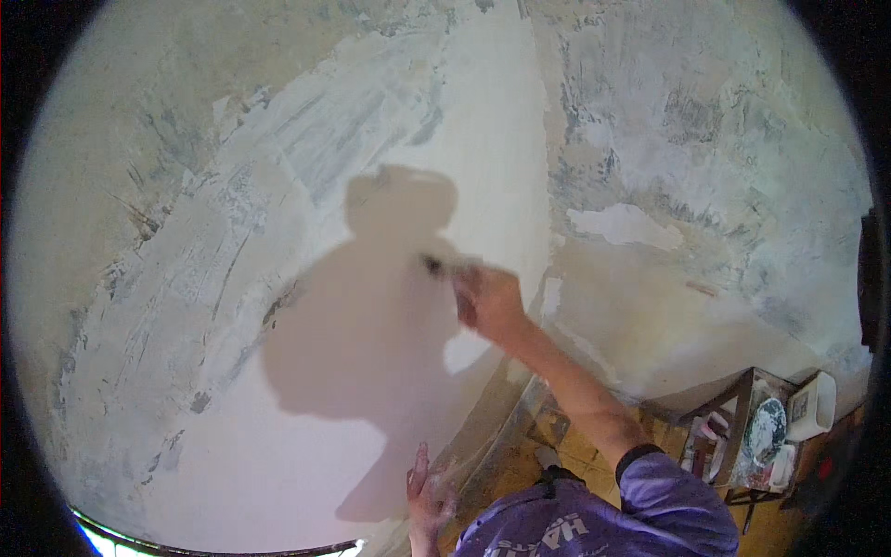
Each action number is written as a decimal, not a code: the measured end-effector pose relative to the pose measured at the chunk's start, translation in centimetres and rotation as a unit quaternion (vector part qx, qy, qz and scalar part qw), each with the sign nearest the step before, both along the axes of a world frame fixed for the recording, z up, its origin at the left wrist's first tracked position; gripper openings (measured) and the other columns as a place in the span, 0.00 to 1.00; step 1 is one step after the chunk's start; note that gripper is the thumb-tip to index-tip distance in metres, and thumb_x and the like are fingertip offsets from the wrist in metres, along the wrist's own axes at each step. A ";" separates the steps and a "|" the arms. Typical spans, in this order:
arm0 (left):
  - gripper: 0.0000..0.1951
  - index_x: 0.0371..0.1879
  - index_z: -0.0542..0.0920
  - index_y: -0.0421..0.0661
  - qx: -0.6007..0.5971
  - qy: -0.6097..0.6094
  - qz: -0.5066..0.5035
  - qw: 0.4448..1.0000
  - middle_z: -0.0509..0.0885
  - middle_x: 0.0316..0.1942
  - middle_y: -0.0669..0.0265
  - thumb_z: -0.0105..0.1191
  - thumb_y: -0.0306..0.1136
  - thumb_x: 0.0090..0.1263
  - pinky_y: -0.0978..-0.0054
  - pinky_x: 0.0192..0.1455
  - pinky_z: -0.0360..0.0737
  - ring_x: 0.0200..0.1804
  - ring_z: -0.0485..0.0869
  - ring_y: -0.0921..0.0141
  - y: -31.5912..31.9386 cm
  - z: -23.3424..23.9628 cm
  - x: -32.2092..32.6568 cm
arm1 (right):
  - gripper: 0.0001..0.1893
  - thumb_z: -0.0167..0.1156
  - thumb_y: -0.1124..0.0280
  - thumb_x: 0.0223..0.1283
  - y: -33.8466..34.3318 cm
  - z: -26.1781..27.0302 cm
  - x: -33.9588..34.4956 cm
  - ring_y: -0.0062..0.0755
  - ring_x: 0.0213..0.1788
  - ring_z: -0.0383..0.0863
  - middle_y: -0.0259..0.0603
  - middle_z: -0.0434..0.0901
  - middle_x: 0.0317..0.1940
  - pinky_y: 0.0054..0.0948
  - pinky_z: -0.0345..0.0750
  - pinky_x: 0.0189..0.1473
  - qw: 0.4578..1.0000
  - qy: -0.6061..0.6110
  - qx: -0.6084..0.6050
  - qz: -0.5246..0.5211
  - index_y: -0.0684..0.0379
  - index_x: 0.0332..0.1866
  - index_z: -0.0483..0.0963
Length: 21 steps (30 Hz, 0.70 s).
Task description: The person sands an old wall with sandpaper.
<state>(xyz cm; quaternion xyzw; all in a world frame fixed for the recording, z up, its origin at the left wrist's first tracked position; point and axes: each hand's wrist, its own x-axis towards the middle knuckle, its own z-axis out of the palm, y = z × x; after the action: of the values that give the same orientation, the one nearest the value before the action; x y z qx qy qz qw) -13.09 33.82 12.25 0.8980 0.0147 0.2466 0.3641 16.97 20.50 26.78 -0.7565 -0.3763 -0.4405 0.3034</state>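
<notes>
My right hand [491, 296] grips a small hand tool [433, 264]. Motion blurs it, so I cannot tell its exact kind; a dark end points left toward the plaster. It is in front of a wall [487, 153] partly coated in smooth white plaster or filler, and contact with the surface is unclear. Lower down, my left hand [431, 494] is raised close to the wall, one finger extended and white residue on the skin. Nothing shows in it. Rougher grey-beige patches [209, 230] border the white coat on the left. My shadow [362, 334] falls across the white area.
A wall corner runs down right of the white strip; the adjoining wall [654, 139] is patchy. At lower right, a small stand [741, 445] holds a white-smeared dish [766, 432] and a pale plastic container [812, 406]. Floor tiles [592, 459] lie below. A bright window edge [209, 546] curves along the bottom left.
</notes>
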 end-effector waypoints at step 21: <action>0.23 0.50 0.82 0.52 0.003 0.035 0.053 0.998 0.66 0.68 0.49 0.60 0.27 0.51 0.62 0.52 0.76 0.54 0.79 0.56 -1.1 -0.4 0.9 | 0.17 0.51 0.81 0.55 -1.8 7.5 9.8 0.44 0.43 0.76 0.50 0.76 0.40 0.33 0.72 0.49 0.958 0.092 0.160 0.221 0.66 0.52 0.68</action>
<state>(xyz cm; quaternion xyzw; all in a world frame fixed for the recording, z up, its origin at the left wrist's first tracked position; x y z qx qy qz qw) -12.20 32.72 11.84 0.9053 0.0740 0.2338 0.3468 26.82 18.72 34.24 -0.6332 -0.4296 -0.3450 0.5436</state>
